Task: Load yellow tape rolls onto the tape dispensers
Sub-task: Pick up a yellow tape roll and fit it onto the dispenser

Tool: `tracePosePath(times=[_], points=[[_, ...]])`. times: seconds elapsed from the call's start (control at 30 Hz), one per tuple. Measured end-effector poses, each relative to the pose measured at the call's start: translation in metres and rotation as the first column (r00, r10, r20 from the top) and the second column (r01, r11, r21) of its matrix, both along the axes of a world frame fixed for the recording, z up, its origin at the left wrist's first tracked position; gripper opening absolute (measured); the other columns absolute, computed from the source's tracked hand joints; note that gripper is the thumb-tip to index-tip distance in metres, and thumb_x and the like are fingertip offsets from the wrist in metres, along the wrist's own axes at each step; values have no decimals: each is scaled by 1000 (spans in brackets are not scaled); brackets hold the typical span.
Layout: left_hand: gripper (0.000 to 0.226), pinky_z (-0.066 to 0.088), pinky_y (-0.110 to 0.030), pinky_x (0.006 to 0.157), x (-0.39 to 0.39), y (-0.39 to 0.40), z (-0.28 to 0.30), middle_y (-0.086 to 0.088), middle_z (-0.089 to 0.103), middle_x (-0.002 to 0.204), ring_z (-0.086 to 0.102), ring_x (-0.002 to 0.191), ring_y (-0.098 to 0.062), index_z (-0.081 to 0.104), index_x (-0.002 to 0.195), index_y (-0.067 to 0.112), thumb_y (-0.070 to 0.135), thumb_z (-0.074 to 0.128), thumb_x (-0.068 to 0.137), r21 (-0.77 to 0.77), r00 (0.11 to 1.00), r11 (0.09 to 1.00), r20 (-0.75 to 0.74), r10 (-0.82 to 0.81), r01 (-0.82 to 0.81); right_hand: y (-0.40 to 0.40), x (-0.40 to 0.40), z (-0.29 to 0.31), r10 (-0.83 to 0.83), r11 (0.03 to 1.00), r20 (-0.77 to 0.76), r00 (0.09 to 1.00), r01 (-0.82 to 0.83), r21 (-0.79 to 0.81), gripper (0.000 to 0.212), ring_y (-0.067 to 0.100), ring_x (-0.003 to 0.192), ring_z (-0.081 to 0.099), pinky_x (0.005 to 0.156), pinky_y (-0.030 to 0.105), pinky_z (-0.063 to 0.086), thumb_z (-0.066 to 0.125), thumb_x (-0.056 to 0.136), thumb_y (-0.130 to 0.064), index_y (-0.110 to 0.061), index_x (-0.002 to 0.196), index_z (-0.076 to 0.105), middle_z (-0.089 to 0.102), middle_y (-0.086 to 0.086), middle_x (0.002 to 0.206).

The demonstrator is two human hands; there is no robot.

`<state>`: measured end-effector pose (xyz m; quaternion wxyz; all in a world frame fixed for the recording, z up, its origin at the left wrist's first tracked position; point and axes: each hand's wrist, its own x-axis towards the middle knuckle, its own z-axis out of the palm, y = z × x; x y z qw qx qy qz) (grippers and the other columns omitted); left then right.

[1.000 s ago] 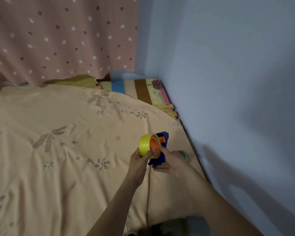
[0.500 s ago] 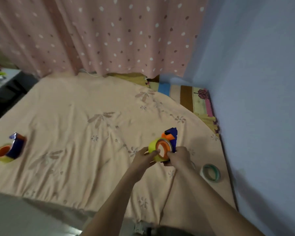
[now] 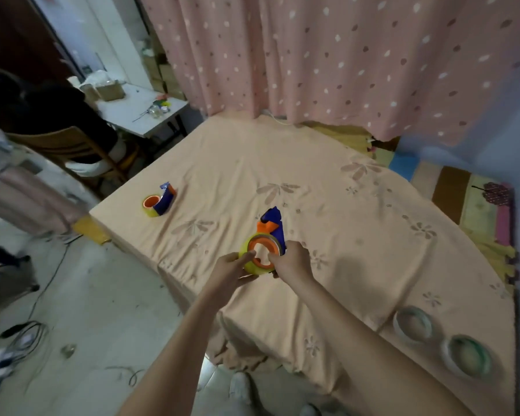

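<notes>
Holding the work up over the near edge of the peach, flower-printed bedsheet (image 3: 357,235), both hands meet on one object: a blue plastic tape dispenser (image 3: 272,222) with an orange hub, a glossy yellow tape roll (image 3: 251,261) sitting round that hub. The left hand (image 3: 231,270) curls round the roll's outer rim from the left, thumb reaching towards the hub's hollow centre. The right hand (image 3: 291,261) grips the other side, fingers wrapped round the dispenser body, thumb on the orange ring. Whether the roll is fully seated I cannot tell.

The roll looks light and rigid in its wound form, with a slick outer face, so it is probably best taken by pinching across its width or hooking a thumb through the core. The dispenser seems to be hard, light plastic; its blue body is the safest hold, away from what is likely a cutting edge at the far tip.

To the right, near the bed's corner, lie two pale greenish tape rings (image 3: 439,340), close together. Further off to the left, a second blue-and-orange dispenser (image 3: 159,201) lies on the sheet, already carrying yellow tape. Beyond hangs a pink spotted curtain (image 3: 342,55).
</notes>
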<state>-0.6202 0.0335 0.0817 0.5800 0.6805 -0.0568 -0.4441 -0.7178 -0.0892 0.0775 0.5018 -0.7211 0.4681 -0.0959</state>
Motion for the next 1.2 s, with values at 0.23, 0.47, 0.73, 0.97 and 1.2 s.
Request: tracePosePath(times=[0.23, 0.47, 0.73, 0.97, 1.2], points=[[28, 61, -36, 82, 54, 67, -11, -21, 78, 107, 77, 97, -31, 73, 103, 0, 26, 72, 92, -20, 988, 988, -28, 154, -155, 55, 68, 3, 136, 991, -16, 991, -136, 2, 10, 28, 59, 73, 63, 41, 64, 63, 85, -13, -4, 89, 67, 71, 11, 80], [38, 62, -35, 83, 139, 133, -20, -20, 77, 108, 76, 94, -27, 69, 115, -1, 29, 72, 92, -43, 984, 985, -65, 164, -166, 120, 157, -1, 157, 987, -46, 987, -158, -21, 13, 29, 59, 75, 64, 42, 64, 61, 87, -14, -3, 92, 67, 73, 14, 82], [46, 54, -46, 105, 249, 205, -5, -25, 72, 120, 71, 109, -34, 65, 124, -4, 32, 68, 95, -26, 998, 999, -52, 43, -45, 192, 258, 7, 76, 996, -28, 997, -75, 56, 12, 28, 56, 75, 64, 44, 65, 61, 86, -11, -4, 92, 69, 72, 12, 82], [52, 61, -35, 90, 325, 208, -8, -23, 74, 116, 73, 104, -30, 67, 119, -3, 41, 70, 92, -42, 999, 998, -25, -37, 36, 197, 326, 12, 37, 998, -16, 999, -36, 48, 13, 32, 61, 75, 60, 42, 65, 60, 86, -8, -4, 94, 70, 72, 14, 89], [43, 62, -40, 91, 412, 178, -18, -16, 77, 112, 76, 102, -30, 68, 115, 7, 41, 74, 89, 27, 996, 996, 33, -85, 85, 164, 412, -1, 29, 999, 1, 1000, -29, 16, 5, 29, 55, 73, 60, 43, 64, 64, 87, -12, -13, 84, 68, 69, 4, 76]])
